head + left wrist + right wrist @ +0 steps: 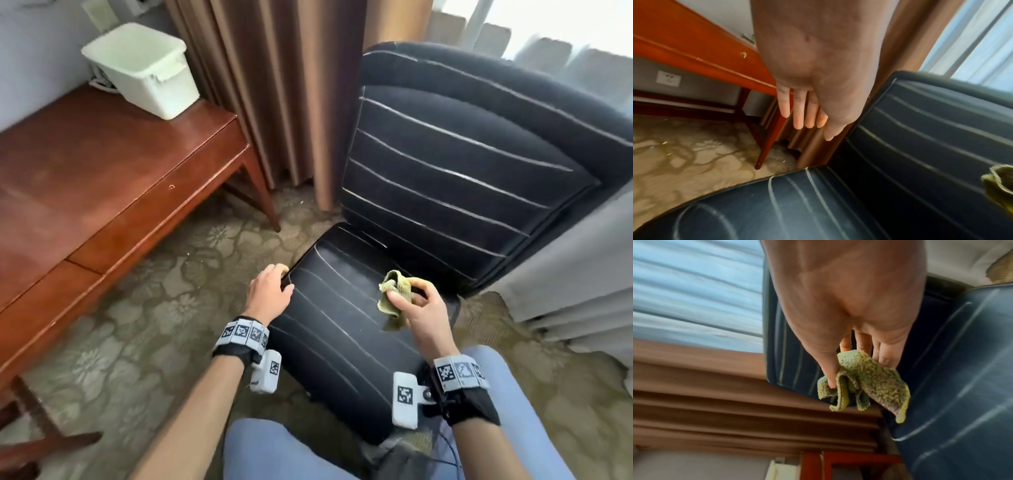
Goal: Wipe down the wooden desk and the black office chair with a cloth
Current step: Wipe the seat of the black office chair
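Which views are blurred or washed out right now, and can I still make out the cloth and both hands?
Head view: sharp in the middle, edges bent, window blown out; cloth clear in the right hand, left hand at the chair seat edge. Left wrist view: slightly soft, fingers readable. Right wrist view: background smeared, cloth still sharp.

Brown curtains (274, 85) hang in heavy folds down to a patterned beige carpet (137, 308), with sheer white drapes (548, 51) beside them letting in pale daylight. A grey wall (41, 51) rises at the left, and the left wrist view shows a white wall socket (668, 79) low on it.
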A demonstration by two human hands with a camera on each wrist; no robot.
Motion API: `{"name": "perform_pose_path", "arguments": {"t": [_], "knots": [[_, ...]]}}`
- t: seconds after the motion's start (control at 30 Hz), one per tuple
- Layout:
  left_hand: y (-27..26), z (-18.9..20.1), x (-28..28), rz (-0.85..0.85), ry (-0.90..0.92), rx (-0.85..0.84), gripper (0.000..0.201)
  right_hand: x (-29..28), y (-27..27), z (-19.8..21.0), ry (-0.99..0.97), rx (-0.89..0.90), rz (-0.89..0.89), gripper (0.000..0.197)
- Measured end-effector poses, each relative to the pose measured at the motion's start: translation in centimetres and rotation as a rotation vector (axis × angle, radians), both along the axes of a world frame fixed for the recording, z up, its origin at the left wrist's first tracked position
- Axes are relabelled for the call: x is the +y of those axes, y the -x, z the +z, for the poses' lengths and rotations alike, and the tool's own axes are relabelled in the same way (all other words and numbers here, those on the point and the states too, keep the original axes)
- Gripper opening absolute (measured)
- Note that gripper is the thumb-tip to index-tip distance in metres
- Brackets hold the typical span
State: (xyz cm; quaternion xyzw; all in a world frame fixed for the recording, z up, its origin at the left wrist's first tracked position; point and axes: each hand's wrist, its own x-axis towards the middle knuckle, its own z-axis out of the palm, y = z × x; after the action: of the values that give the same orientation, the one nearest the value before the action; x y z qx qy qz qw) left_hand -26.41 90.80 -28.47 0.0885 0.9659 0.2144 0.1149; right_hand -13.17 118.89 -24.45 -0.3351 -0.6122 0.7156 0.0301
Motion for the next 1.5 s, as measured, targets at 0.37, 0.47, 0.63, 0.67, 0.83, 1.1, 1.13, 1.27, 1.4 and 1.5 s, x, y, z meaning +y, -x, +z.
{"name": "perform_pose_path", "arguments": {"t": [0.37, 0.47, 0.63, 0.67, 0.83, 1.1, 1.13, 1.27, 1.4, 1.5], "knots": [[-7.6, -18.0, -0.3, 0.148, 0.085, 0.074, 0.051, -2.4, -4.0, -19.7, -0.061, 0.143, 0.214, 0.027], [-11.0, -16.5, 1.6, 0.14, 0.104, 0.17, 0.053, -1.1, -7.0, -19.2, -0.042, 0.271, 0.212, 0.027], [-17.3, -8.9, 7.0, 0.02, 0.114, 0.256, 0.056, 1.9, -15.6, -14.0, -0.027, 0.349, 0.131, 0.027], [-18.3, -7.0, 8.0, -0.009, 0.116, 0.278, 0.056, 2.3, -17.1, -12.8, -0.033, 0.364, 0.116, 0.027], [-21.1, -0.4, 11.8, -0.083, 0.143, 0.488, 0.051, 3.9, -19.6, -8.1, -0.149, 0.484, 0.158, 0.028], [-25.6, -2.7, 12.2, -0.09, 0.34, 0.516, 0.052, 3.5, -20.0, -8.8, -0.193, 0.428, 0.195, 0.032], [-25.7, -3.3, 11.9, -0.078, 0.347, 0.502, 0.053, 2.9, -19.4, -9.2, -0.19, 0.409, 0.198, 0.032], [-26.4, -6.1, 10.2, -0.012, 0.32, 0.365, 0.064, 0.4, -17.8, -12.1, -0.254, 0.317, 0.303, 0.03], [-26.6, -10.0, 9.0, -0.064, 0.358, 0.195, 0.069, 0.7, -17.1, -17.1, -0.457, 0.199, 0.412, 0.025], [-26.7, -14.5, 8.9, -0.2, 0.43, 0.076, 0.085, 2.5, -16.2, -20.3, -0.457, 0.149, 0.382, 0.025]]}}
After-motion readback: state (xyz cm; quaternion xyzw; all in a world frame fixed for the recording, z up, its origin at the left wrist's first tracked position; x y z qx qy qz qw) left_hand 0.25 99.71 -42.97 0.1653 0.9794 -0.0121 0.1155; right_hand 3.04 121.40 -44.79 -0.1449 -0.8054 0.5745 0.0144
